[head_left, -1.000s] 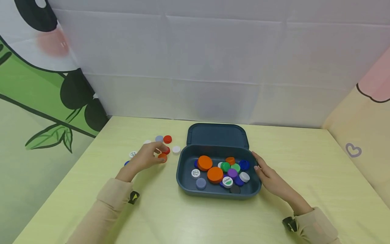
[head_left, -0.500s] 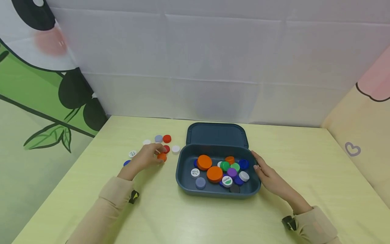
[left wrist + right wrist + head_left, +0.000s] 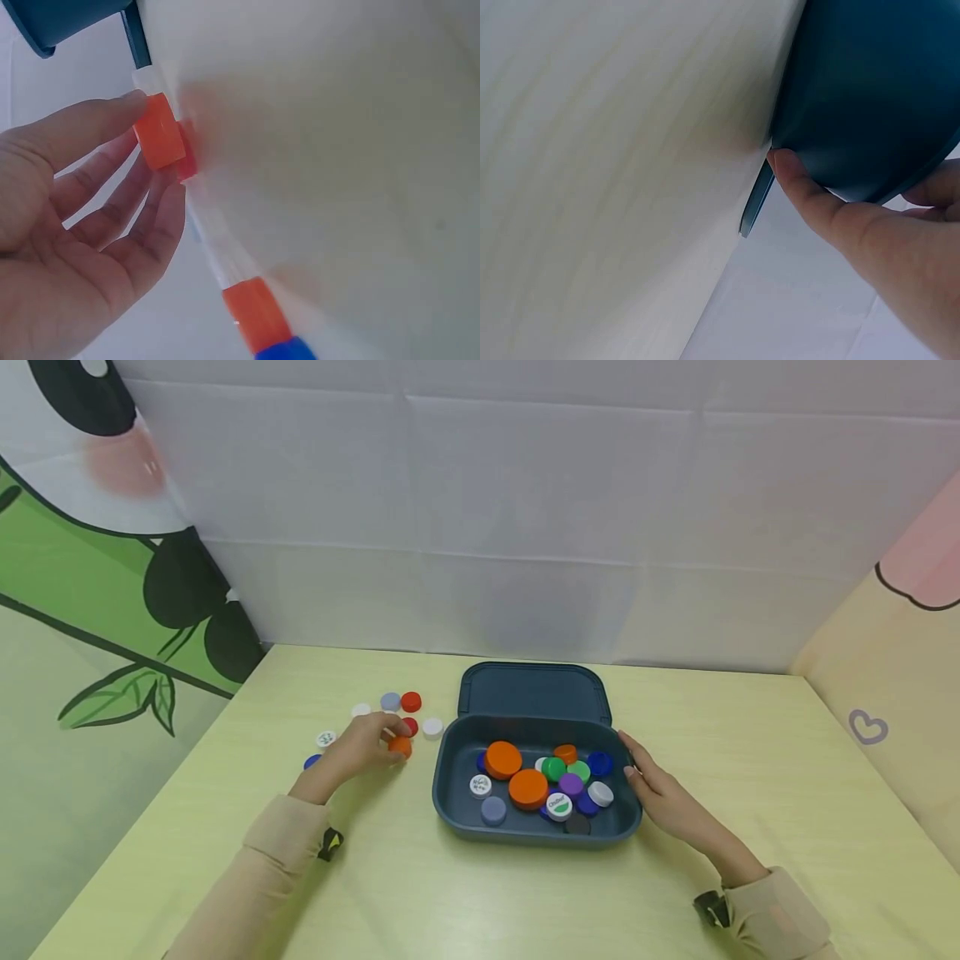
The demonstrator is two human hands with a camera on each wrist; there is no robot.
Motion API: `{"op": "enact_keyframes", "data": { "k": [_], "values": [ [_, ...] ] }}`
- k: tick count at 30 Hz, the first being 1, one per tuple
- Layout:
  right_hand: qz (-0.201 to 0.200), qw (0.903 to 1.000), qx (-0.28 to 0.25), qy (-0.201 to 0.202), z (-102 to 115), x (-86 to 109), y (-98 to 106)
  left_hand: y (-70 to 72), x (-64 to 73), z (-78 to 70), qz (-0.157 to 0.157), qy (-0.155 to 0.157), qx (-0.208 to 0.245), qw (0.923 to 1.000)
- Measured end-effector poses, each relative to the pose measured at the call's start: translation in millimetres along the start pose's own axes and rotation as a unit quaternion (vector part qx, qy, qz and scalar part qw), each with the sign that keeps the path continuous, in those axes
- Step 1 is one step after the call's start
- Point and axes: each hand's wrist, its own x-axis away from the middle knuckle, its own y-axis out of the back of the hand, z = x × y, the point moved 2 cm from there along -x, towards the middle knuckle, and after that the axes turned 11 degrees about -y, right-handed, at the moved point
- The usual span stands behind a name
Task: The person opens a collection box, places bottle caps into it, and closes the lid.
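Note:
My left hand (image 3: 358, 748) is low over the table, left of the box, pinching an orange bottle cap (image 3: 401, 747). In the left wrist view that orange cap (image 3: 159, 133) stands on edge between thumb and fingertips, with a red cap (image 3: 187, 150) just behind it. My right hand (image 3: 667, 797) holds the right end of a dark blue plastic box (image 3: 510, 837). The right wrist view has one digit (image 3: 789, 163) low against the box's outer wall and others at the rim. Inside the box lie several caps, among them a large orange one (image 3: 528, 789) and a purple one (image 3: 571, 785).
Around my left hand lie more loose caps: a red one (image 3: 411, 702), a white one (image 3: 432, 728), a printed white one (image 3: 326, 739) and a blue one (image 3: 312, 761). The box's lid (image 3: 534, 692) extends flat behind it, toward the white back wall (image 3: 525, 527).
My left hand stays at the orange cap, which has shifted barely at all. The right hand and the box keep their places; the whole view has moved slightly.

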Motion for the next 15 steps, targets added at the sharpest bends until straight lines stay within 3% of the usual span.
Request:
{"op": "enact_keyframes", "data": {
  "k": [8,15],
  "values": [
    [0.003,1.0,-0.004,0.002,0.7,0.7,0.5,5.6,-0.4,-12.3,-0.019,-0.049,-0.017,0.9985],
    [0.004,1.0,-0.004,0.0,0.8,0.7,0.5,11.9,-1.2,-35.1,-0.033,-0.078,-0.026,0.9961]
  ]
}}
